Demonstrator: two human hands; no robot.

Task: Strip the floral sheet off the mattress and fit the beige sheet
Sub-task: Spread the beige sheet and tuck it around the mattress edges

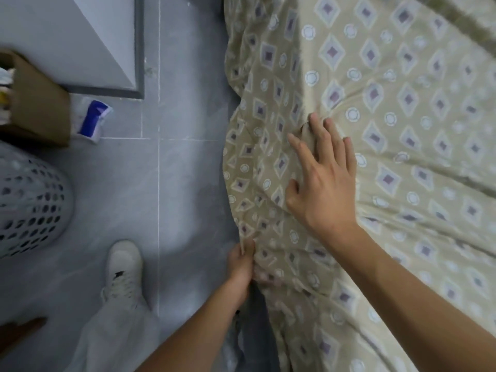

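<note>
A beige sheet (402, 108) printed with diamonds and circles covers the mattress on the right and hangs over its left side in folds. My left hand (243, 260) pinches the hanging edge of this sheet low at the mattress side. My right hand (326, 173) lies flat on top of the sheet near the mattress edge, fingers spread and straight, pressing the fabric. No floral sheet shows apart from this patterned one. A dark strip of the bed's side (257, 312) shows below my left hand.
Grey tiled floor (174, 183) runs along the bed's left side. A white perforated laundry basket (29, 202) stands at the left, a brown box (37, 103) and a blue-and-white packet (92, 120) behind it. My white shoe (124, 267) is on the floor.
</note>
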